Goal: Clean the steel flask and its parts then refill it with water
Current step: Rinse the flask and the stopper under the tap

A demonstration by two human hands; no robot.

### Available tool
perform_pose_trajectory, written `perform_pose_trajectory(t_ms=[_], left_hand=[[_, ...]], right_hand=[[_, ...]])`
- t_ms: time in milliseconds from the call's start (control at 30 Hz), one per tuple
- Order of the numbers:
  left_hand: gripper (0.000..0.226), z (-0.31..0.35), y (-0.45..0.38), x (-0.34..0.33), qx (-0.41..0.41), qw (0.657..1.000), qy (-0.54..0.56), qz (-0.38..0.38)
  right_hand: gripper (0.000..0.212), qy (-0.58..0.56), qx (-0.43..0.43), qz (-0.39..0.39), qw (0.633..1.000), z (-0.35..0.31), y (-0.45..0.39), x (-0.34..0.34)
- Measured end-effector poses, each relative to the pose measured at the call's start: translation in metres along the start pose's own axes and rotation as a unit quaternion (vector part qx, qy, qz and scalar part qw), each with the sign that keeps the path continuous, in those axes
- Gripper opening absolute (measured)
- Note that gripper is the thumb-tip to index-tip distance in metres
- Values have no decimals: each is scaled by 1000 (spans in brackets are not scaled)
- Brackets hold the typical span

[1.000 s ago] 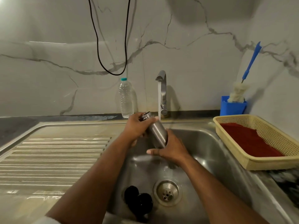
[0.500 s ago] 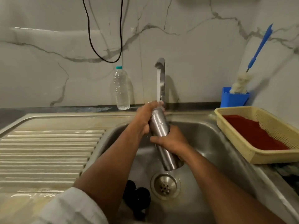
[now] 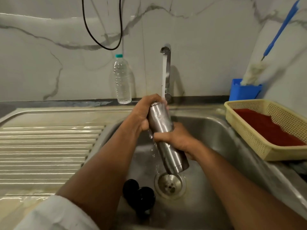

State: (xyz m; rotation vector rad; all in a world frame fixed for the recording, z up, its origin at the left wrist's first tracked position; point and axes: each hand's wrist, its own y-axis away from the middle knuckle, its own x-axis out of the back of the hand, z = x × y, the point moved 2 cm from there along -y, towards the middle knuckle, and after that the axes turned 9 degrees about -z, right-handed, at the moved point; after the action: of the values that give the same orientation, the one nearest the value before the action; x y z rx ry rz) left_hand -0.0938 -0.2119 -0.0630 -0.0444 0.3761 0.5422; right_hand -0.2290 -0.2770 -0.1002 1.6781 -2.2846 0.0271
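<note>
Steel flask (image 3: 166, 138), gripped by left hand (image 3: 142, 112) and right hand (image 3: 179, 140), had swung upright under tap stream (image 3: 164, 75); rinsing proceeding.

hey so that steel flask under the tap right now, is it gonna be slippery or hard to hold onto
Probably slippery: the steel flask is smooth, wet metal under the running tap. It looks rigid, so the left hand and right hand can squeeze firmly. Being cylindrical, it would likely roll if laid in the sink.

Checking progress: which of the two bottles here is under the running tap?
The steel flask, gripped by both hands over the sink basin; the clear plastic bottle stands capped against the wall, left of the stream.
</note>
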Motion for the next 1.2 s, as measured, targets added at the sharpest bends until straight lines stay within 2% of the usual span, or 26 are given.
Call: perform_pose_trajectory(t_ms=[33, 100, 167, 233, 267, 333, 400, 433, 500, 567, 633, 700, 733, 767, 800, 867, 900, 967, 1033, 1067, 1100, 1133, 1200], left_hand=[[8, -1, -2, 0, 5, 999, -14, 43], [18, -4, -6, -2, 4, 983, -37, 181], [24, -5, -7, -9, -29, 954, -39, 294], [22, -6, -10, -14, -58, 945, -11, 321], [19, -5, -9, -17, -59, 947, 1, 317], [13, -2, -5, -18, -43, 965, 20, 257], [9, -1, -1, -14, -31, 993, 46, 104], [8, 0, 3, -12, -36, 997, 67, 31], [8, 1, 6, -6, -42, 994, 89, -36], [13, 2, 5, -4, -35, 997, 69, -8], [16, 4, 1, -6, -36, 994, 30, 96], [16, 3, 1, -12, -39, 968, -15, 247], [17, 1, 2, -16, -38, 957, -26, 286], [19, -1, 1, -20, -34, 958, -21, 283], [24, -2, 0, -24, -26, 966, -8, 256], [43, -2, -2, -23, -7, 985, -11, 175], [43, 0, -2, -19, -8, 992, -26, 125], [21, 6, 2, -14, -41, 999, -4, 8], [6, 10, 7, -10, -64, 990, 90, -90], [5, 12, 10, -9, -73, 983, 121, -119], [6, 14, 10, -6, -80, 980, 124, -130], [8, 15, 9, -4, -81, 984, 106, -118], [20, 15, 4, -4, -56, 997, 31, -30]], right_hand=[[46, 35, 3, 21, 999, 0, -1, -2], [62, 153, 2, 88, 984, -2, 0, -2], [75, 323, -12, 171, 931, -8, 2, -1], [76, 403, -9, 221, 888, -14, 3, 3], [73, 398, -3, 223, 890, -15, 4, 4], [64, 296, 15, 172, 940, -12, 5, 4], [51, 119, 13, 67, 991, -7, 5, 6], [49, 44, 1, 16, 999, -4, 6, 6], [51, -33, -19, -40, 998, -2, 7, 3], [49, 3, -10, -10, 1000, -3, 5, 0], [59, 121, 6, 78, 989, -3, 2, -2], [77, 290, -8, 174, 941, -7, 3, -3], [80, 357, -18, 207, 911, -11, 5, -3], [80, 388, -21, 225, 894, -14, 6, -1], [79, 387, -18, 229, 893, -15, 7, 1], [76, 291, 3, 195, 937, -12, 5, 5], [74, 208, 18, 155, 966, -9, 3, 6], [65, 36, 26, 40, 998, -5, 0, 8], [56, -124, 5, -115, 986, -6, 4, 4], [52, -163, 5, -168, 972, -9, 6, 1], [49, -169, 8, -180, 969, -11, 7, 0], [50, -152, 13, -155, 976, -11, 6, -2], [52, -63, 14, -48, 997, -10, 3, -5]])
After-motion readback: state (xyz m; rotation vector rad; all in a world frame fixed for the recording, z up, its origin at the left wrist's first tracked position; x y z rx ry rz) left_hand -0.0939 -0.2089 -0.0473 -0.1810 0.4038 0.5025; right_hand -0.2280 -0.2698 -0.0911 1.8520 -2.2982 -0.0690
